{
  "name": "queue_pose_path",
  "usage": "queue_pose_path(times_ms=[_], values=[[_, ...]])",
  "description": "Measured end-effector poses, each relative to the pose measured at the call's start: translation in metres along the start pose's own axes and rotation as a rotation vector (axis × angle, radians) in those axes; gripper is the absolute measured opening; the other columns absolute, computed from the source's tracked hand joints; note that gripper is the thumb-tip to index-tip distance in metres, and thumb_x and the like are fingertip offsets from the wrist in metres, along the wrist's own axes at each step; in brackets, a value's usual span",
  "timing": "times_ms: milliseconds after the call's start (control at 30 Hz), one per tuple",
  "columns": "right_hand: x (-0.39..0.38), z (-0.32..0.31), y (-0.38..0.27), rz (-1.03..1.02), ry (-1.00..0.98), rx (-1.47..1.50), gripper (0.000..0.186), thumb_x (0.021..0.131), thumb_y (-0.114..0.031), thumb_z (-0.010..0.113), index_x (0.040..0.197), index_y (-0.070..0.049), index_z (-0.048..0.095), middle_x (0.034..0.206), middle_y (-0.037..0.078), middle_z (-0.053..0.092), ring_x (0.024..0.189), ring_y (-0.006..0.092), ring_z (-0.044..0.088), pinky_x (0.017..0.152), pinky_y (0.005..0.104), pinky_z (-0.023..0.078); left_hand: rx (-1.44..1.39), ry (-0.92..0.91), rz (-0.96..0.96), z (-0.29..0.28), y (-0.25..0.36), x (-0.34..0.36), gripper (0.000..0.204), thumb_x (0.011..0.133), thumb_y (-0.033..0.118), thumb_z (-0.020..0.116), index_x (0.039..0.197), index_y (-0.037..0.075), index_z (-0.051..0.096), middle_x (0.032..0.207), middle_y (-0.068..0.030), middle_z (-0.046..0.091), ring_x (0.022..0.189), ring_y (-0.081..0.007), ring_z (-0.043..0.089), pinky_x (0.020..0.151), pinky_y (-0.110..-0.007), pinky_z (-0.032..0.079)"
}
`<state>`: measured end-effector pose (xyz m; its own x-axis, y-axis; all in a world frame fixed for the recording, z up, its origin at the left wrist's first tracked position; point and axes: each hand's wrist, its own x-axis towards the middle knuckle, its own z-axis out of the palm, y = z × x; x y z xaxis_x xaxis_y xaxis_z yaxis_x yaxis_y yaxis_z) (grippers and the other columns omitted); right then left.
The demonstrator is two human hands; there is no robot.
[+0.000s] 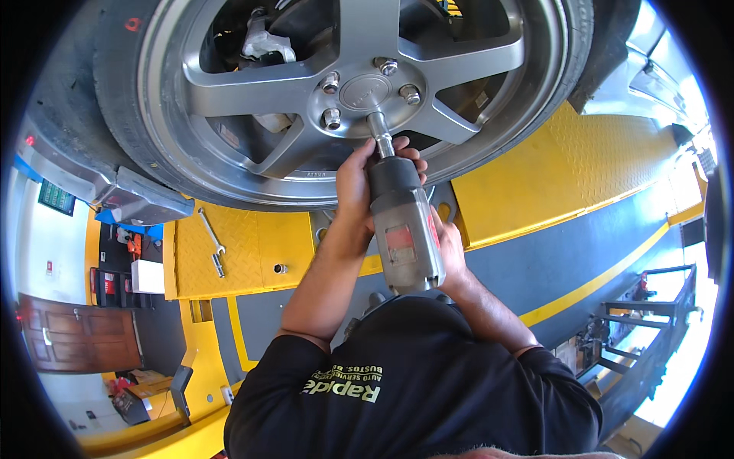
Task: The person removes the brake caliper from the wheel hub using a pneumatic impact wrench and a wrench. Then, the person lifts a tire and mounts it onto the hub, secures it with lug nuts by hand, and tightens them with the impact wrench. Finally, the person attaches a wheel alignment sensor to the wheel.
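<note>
An impact wrench (404,229), grey with a black nose, points up at a silver alloy wheel (260,96). Its long steel socket (379,131) sits at the lowest lug position beside the round centre cap (365,92); the nut there is hidden. Several other lug nuts, such as the one at the right (410,94), show around the cap. My left hand (355,183) is wrapped around the tool's nose, fingertips showing on the far side. Behind the body, my right hand (449,249) grips the wrench low on its right, the fingers partly hidden.
The tyre (122,115) hangs above a yellow lift platform (535,180). On the platform's left part lie a combination wrench (212,232), a socket (218,265) and a short socket-like piece (280,268). A dark metal rack (642,317) stands at right, a brown door (80,334) at far left.
</note>
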<state>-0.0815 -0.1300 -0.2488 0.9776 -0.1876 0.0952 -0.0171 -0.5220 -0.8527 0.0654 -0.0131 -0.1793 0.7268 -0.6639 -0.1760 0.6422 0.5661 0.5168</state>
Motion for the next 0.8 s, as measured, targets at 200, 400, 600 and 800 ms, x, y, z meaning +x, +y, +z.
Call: queue_pose_path(times_ms=[200,400,600,800], values=[[0.012,0.009,0.011,-0.146,0.029,0.05,0.055,0.08,-0.026,0.08,0.118,0.004,0.053,0.074,0.023,0.067,0.068,0.0432,0.07,0.063,0.0487,0.056,-0.035,-0.052,-0.007,-0.009,0.002,0.014,0.045,0.106,0.037,0.045,0.12,-0.003,0.061,0.096,-0.0209,0.072,0.089,-0.0388,0.072,0.082,-0.049,0.06],[0.014,0.015,0.017,-0.045,-0.017,0.193,0.052,0.082,-0.025,0.081,0.117,0.002,0.054,0.075,0.022,0.068,0.071,0.0435,0.071,0.063,0.0474,0.057,0.022,-0.06,0.023,-0.011,0.003,0.015,0.043,0.106,0.037,0.047,0.118,-0.002,0.06,0.094,-0.0215,0.071,0.087,-0.0393,0.072,0.079,-0.049,0.06],[0.017,0.011,0.015,-0.022,-0.025,0.232,0.051,0.083,-0.023,0.082,0.121,-0.002,0.056,0.092,0.011,0.072,0.081,0.0229,0.072,0.072,0.0382,0.059,0.003,-0.021,-0.02,-0.01,0.007,0.017,0.041,0.106,0.036,0.047,0.116,-0.001,0.06,0.093,-0.0208,0.071,0.086,-0.0392,0.071,0.078,-0.049,0.06],[-0.018,-0.012,-0.004,-0.208,-0.034,0.002,0.071,0.078,-0.028,0.083,0.13,0.004,0.046,0.084,0.022,0.07,0.072,0.0433,0.071,0.067,0.048,0.059,-0.046,-0.113,-0.007,0.008,-0.007,-0.021,0.047,0.108,0.041,0.041,0.117,-0.001,0.061,0.096,-0.0206,0.071,0.089,-0.0396,0.07,0.081,-0.049,0.059]])
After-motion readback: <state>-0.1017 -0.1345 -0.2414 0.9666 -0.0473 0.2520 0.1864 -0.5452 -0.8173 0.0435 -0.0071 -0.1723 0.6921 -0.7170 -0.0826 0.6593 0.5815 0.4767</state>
